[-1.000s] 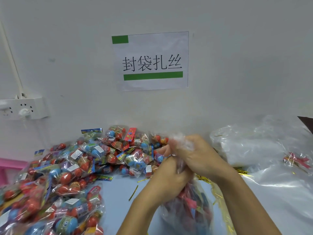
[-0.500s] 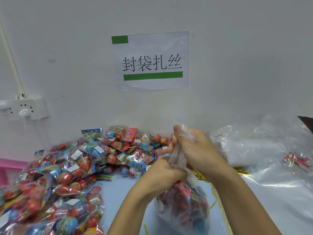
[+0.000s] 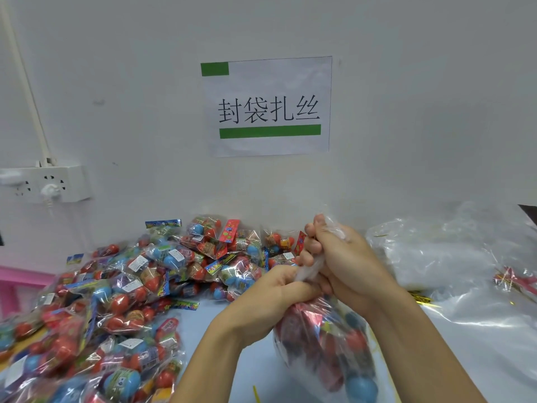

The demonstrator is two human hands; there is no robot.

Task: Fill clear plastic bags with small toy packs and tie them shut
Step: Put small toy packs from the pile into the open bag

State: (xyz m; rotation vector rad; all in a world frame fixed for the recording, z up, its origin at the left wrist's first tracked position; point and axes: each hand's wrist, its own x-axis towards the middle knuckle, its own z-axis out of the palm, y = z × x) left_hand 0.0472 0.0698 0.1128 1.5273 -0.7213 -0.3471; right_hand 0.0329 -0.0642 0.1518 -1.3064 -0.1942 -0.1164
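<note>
Pale blue tabletop [image 3: 200, 324]: left hand [image 3: 279, 292] and right hand [image 3: 340, 257] both grip twisted neck of toy-filled clear plastic bag [image 3: 328, 344].

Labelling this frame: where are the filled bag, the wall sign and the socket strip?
Filled bag [image 3: 328, 353], head view, on its bulging body.
Wall sign [image 3: 268, 106], head view, on its printed middle.
Socket strip [image 3: 49, 184], head view, on its white face.

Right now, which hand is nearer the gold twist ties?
Right. The right hand is beside the gold twist ties; the left hand is further left.
</note>
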